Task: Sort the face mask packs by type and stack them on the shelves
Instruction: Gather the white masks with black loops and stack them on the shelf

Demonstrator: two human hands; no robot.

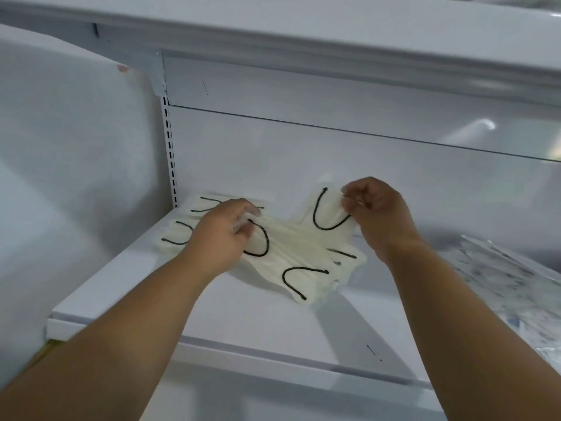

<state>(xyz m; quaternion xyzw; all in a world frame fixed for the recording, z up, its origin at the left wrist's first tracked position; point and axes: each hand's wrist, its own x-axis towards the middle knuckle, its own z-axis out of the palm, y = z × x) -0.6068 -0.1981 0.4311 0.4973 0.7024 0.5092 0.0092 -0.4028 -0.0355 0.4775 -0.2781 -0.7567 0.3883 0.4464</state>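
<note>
Two hands grip the cream mask pack [291, 247], left hand [221, 235] pinching its left end, right hand [376, 211] its far right corner; light, floppy, probably slippery film, best held by the edges.

Bare shelf [243, 317] surface lies open in front of the cream mask packs [291, 253], which crowd the back left. Clear-wrapped packs [501, 278] block the right side. The upper shelf [303, 31] overhangs, and a white side panel [76, 147] closes the left.
</note>
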